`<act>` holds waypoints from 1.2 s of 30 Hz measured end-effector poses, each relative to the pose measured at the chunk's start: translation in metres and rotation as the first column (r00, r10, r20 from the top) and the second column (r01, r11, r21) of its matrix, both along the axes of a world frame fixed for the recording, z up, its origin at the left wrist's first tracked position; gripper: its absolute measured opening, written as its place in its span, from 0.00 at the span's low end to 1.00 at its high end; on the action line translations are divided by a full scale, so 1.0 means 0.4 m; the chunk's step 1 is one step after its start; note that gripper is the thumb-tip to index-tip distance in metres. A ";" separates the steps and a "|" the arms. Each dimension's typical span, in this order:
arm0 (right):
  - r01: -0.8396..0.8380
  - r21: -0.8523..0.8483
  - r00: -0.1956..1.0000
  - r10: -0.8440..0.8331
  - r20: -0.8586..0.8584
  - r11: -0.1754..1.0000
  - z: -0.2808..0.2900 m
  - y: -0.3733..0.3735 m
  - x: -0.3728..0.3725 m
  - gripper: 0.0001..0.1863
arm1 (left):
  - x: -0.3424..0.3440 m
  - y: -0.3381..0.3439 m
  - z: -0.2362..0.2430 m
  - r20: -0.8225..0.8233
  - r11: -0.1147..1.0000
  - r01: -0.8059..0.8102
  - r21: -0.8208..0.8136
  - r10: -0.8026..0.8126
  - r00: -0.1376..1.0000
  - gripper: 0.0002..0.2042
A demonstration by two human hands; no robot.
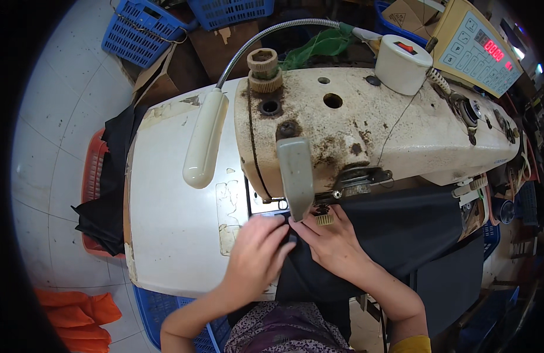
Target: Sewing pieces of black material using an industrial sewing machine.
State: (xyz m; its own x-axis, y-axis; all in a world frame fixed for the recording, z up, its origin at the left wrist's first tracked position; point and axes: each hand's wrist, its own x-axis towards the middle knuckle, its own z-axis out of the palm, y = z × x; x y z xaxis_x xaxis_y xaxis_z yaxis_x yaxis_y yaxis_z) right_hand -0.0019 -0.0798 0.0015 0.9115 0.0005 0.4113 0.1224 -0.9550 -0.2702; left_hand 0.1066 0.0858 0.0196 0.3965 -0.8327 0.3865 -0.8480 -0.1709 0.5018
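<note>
A worn, cream-coloured sewing machine (342,135) with rust stains stretches across the white table (172,235). Black fabric (389,229) lies under its arm and spreads to the right, with its left end at the needle area. My left hand (257,253) is closed on the edge of that fabric just in front of the machine's head. Close beside it, my right hand (330,238) rests on the fabric, its fingertips bent together at the edge, partly behind the grey lever-like guard (296,176). The needle and presser foot are hidden behind the guard and my fingers.
A white lamp (206,141) on a bendable metal neck hangs left of the machine head. A control panel (476,50) with red digits stands at the upper right. Blue crates (143,32) are at the back. More black cloth (110,182) drapes over a red basket (92,176) on the left.
</note>
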 end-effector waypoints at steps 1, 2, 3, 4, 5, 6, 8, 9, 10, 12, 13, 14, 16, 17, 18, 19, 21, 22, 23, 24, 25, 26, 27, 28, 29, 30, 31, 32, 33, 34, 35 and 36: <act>0.005 -0.001 1.000 -0.005 0.000 1.000 0.001 0.000 -0.001 0.25 | -0.017 0.006 -0.016 0.039 1.000 0.001 0.023 -0.002 0.999 0.16; 0.001 -0.001 1.000 -0.001 -0.019 1.000 0.001 0.001 -0.002 0.26 | -0.031 0.010 -0.028 0.078 0.999 -0.004 0.047 0.000 0.997 0.18; -0.003 -0.002 0.999 0.003 -0.038 1.000 0.003 0.001 -0.003 0.26 | -0.038 0.011 -0.032 0.117 0.997 -0.010 0.071 0.001 0.993 0.19; -0.006 -0.003 0.998 0.006 -0.057 1.000 0.004 0.002 -0.005 0.27 | -0.039 0.013 -0.034 0.118 0.998 -0.010 0.070 0.002 0.993 0.19; -0.006 -0.005 0.998 0.005 -0.057 1.000 0.008 0.004 -0.008 0.27 | -0.040 0.013 -0.032 0.126 0.996 -0.009 0.093 -0.003 0.992 0.21; 0.015 -0.012 0.996 -0.016 -0.089 1.000 0.014 0.010 -0.016 0.27 | -0.040 0.013 -0.029 0.134 0.993 -0.008 0.115 -0.007 0.991 0.22; 0.050 -0.029 0.987 -0.054 -0.154 0.998 0.018 0.017 -0.026 0.28 | -0.039 0.014 -0.025 0.141 0.991 -0.012 0.134 -0.008 0.990 0.23; 0.048 -0.032 0.987 -0.053 -0.153 0.998 0.018 0.014 -0.025 0.28 | -0.034 0.013 -0.021 0.147 0.990 -0.004 0.139 -0.016 0.989 0.23; 0.052 -0.030 0.987 -0.056 -0.148 0.998 0.015 0.011 -0.024 0.28 | -0.029 0.012 -0.016 0.152 0.990 0.003 0.144 -0.025 0.988 0.22; 0.063 -0.026 0.988 -0.066 -0.139 0.998 0.009 0.005 -0.020 0.28 | -0.015 0.008 -0.013 0.159 0.989 0.011 0.146 -0.035 0.987 0.22; 0.064 -0.029 0.988 -0.068 -0.137 0.998 0.006 0.002 -0.015 0.28 | -0.005 0.005 -0.015 0.155 0.989 0.014 0.146 -0.037 0.987 0.22; 0.066 -0.043 0.991 -0.070 -0.118 0.997 0.002 -0.002 -0.006 0.27 | 0.004 0.002 -0.017 0.151 0.989 0.016 0.147 -0.039 0.988 0.22; 0.069 -0.071 0.994 -0.074 -0.080 0.995 -0.004 -0.010 0.007 0.26 | 0.018 -0.007 -0.013 0.149 0.989 0.019 0.147 -0.042 0.988 0.22; 0.069 -0.072 0.994 -0.074 -0.078 0.995 -0.005 -0.013 0.011 0.26 | 0.027 -0.013 -0.011 0.159 0.989 0.031 0.143 -0.054 0.986 0.21; 0.075 -0.087 0.993 -0.082 -0.089 0.993 -0.006 -0.017 0.012 0.25 | 0.034 -0.017 -0.008 0.169 0.989 0.044 0.139 -0.067 0.983 0.21; 0.080 -0.101 0.991 -0.090 -0.100 0.992 -0.008 -0.021 0.013 0.25 | 0.040 -0.019 -0.007 0.179 0.989 0.056 0.136 -0.080 0.981 0.21; 0.085 -0.115 0.989 -0.098 -0.112 0.990 -0.011 -0.024 0.018 0.25 | 0.047 -0.021 -0.007 0.179 0.990 0.053 0.130 -0.076 0.981 0.20; 0.085 -0.124 0.989 -0.098 -0.106 0.989 -0.012 -0.027 0.020 0.24 | 0.048 -0.023 -0.007 0.178 0.991 0.053 0.122 -0.074 0.981 0.20; 0.085 -0.134 0.990 -0.099 -0.101 0.987 -0.012 -0.029 0.022 0.23 | 0.050 -0.024 -0.008 0.178 0.992 0.053 0.115 -0.073 0.981 0.19; 0.086 -0.143 0.990 -0.100 -0.096 0.986 -0.012 -0.031 0.023 0.23 | 0.051 -0.025 -0.010 0.176 0.992 0.053 0.115 -0.073 0.982 0.19; 0.086 -0.144 0.990 -0.101 -0.098 0.986 -0.011 -0.033 0.024 0.23 | 0.052 -0.027 -0.014 0.171 0.993 0.051 0.108 -0.070 0.983 0.19; 0.086 -0.107 0.994 -0.092 -0.056 0.991 -0.010 -0.034 0.025 0.21 | 0.053 -0.029 -0.017 0.165 0.994 0.050 0.102 -0.067 0.984 0.19; 0.082 -0.070 0.996 -0.083 -0.011 0.994 -0.007 -0.034 0.028 0.19 | 0.054 -0.029 -0.018 0.162 0.994 0.047 0.095 -0.062 0.985 0.19; 0.078 -0.034 0.996 -0.077 0.034 0.996 -0.003 -0.035 0.028 0.18 | 0.055 -0.030 -0.017 0.162 0.994 0.049 0.095 -0.064 0.985 0.19; 0.081 -0.035 0.996 -0.080 0.034 0.996 0.001 -0.038 0.025 0.18 | 0.055 -0.031 -0.017 0.158 0.994 0.048 0.096 -0.063 0.985 0.19; 0.064 -0.060 0.998 -0.065 -0.008 0.996 0.008 -0.045 0.018 0.18 | 0.056 -0.033 -0.016 0.154 0.994 0.050 0.096 -0.064 0.986 0.19; 0.047 -0.086 0.997 -0.052 -0.051 0.995 0.016 -0.053 0.008 0.18 | 0.055 -0.036 -0.015 0.149 0.994 0.052 0.096 -0.066 0.987 0.19; 0.024 -0.109 0.995 -0.034 -0.093 0.994 0.021 -0.061 0.002 0.18 | 0.058 -0.036 -0.016 0.151 0.994 0.052 0.095 -0.066 0.986 0.19; 0.024 -0.110 0.995 -0.034 -0.092 0.994 0.026 -0.069 -0.013 0.18 | 0.059 -0.035 -0.017 0.151 0.994 0.049 0.100 -0.064 0.987 0.19; 0.161 -0.022 0.986 -0.162 -0.028 0.987 0.026 -0.077 -0.033 0.17 | 0.061 -0.027 -0.019 0.151 0.994 0.036 0.106 -0.052 0.987 0.19; 0.297 0.070 0.954 -0.299 0.021 0.952 0.028 -0.091 -0.063 0.17 | 0.059 -0.025 -0.020 0.149 0.994 0.030 0.109 -0.046 0.988 0.18; 0.463 0.018 0.873 -0.459 0.167 0.886 0.025 -0.112 -0.096 0.20 | 0.060 -0.022 -0.019 0.148 0.994 0.025 0.106 -0.041 0.988 0.18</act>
